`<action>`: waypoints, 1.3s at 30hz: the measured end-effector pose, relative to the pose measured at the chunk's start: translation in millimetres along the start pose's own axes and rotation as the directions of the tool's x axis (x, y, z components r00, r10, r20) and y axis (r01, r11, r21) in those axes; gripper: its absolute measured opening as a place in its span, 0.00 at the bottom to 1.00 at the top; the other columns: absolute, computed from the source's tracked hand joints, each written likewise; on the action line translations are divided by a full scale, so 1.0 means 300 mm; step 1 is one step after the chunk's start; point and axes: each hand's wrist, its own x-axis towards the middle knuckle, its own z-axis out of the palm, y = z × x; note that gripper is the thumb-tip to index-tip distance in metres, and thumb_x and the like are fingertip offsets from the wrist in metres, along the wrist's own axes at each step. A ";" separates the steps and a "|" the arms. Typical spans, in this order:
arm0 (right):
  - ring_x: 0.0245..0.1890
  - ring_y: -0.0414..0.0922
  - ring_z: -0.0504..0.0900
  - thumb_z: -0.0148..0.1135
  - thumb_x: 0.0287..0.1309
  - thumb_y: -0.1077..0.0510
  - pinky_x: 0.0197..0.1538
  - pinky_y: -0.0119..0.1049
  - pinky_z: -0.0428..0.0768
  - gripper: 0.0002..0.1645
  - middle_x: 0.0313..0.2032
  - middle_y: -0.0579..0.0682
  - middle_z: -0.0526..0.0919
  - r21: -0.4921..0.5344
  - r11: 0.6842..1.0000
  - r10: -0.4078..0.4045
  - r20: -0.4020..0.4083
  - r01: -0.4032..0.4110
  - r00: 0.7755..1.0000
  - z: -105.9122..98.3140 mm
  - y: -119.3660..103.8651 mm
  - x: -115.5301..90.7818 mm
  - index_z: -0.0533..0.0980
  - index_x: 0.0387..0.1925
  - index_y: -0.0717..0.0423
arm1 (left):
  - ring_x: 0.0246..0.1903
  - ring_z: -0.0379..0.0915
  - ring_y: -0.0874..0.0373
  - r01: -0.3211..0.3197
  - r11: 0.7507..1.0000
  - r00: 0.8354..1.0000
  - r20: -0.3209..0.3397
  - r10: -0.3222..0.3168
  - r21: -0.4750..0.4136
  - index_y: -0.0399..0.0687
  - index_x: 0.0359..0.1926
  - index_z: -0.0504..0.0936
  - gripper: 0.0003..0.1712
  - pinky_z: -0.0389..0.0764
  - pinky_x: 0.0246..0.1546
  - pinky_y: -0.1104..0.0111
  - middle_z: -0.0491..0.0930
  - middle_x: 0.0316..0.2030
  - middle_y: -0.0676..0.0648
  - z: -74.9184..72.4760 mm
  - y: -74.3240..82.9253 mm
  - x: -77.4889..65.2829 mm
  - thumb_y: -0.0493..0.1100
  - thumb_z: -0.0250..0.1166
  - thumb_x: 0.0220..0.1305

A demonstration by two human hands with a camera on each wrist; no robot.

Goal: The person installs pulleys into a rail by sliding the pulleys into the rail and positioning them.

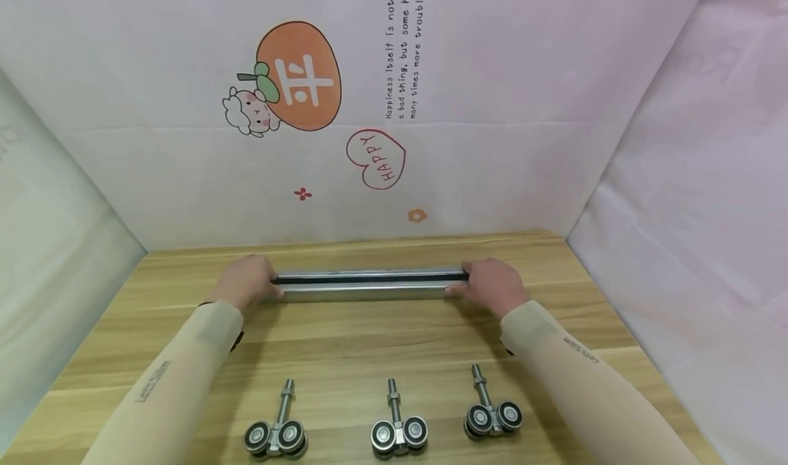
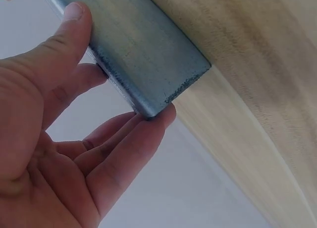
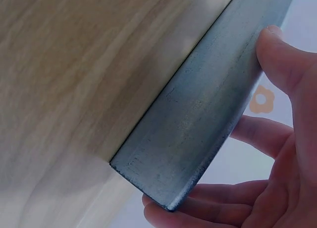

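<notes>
A long grey metal rail [image 1: 369, 293] with a dark slot along its top lies crosswise on the wooden table, toward the back. At its left end my left hand [image 1: 246, 282] grips it, thumb on the near face and fingers behind and around the end. My right hand [image 1: 494, 286] holds the opposite end in a similar way. The left wrist view shows the rail's flat side [image 2: 143, 49] and squared end close up; the right wrist view shows the other end of the rail [image 3: 188, 109], its lower edge against the wood.
Three twin-wheeled rollers with threaded bolts lie near the front: a left roller [image 1: 276, 432], a middle roller [image 1: 399, 432] and a right roller [image 1: 492, 416] by my right forearm. A printed white cloth [image 1: 480, 171] hangs behind the wooden table [image 1: 345, 342], with white sheets at both sides.
</notes>
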 end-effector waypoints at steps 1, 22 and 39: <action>0.51 0.60 0.80 0.62 0.58 0.27 0.49 0.56 0.78 0.49 0.54 0.62 0.81 -0.002 1.000 -0.002 -0.001 0.002 1.000 -0.001 -0.002 -0.001 0.73 0.66 0.59 | 0.19 0.53 0.59 0.000 1.000 1.000 -0.002 0.000 0.002 0.52 0.13 0.62 0.30 0.59 0.23 0.64 0.55 0.15 0.54 0.002 -0.002 -0.002 0.44 0.76 0.57; 0.33 0.54 0.83 0.63 0.54 0.26 0.34 0.51 0.80 0.43 0.36 0.57 0.85 -0.069 0.996 -0.067 -0.078 0.062 0.995 0.023 -0.005 -0.022 0.79 0.55 0.57 | 0.29 0.69 0.53 0.040 0.999 0.999 -0.020 -0.040 0.022 0.42 0.39 0.90 0.14 0.75 0.34 0.55 0.84 0.41 0.42 0.022 0.001 -0.065 0.47 0.76 0.57; 0.38 0.57 0.84 0.63 0.55 0.26 0.37 0.53 0.80 0.46 0.39 0.59 0.86 -0.072 0.995 -0.081 -0.078 0.075 0.994 0.012 -0.008 -0.028 0.78 0.59 0.58 | 0.33 0.73 0.50 0.027 1.000 1.000 -0.014 -0.027 0.002 0.38 0.43 0.88 0.17 0.76 0.37 0.54 0.82 0.49 0.36 0.018 0.005 -0.076 0.46 0.75 0.58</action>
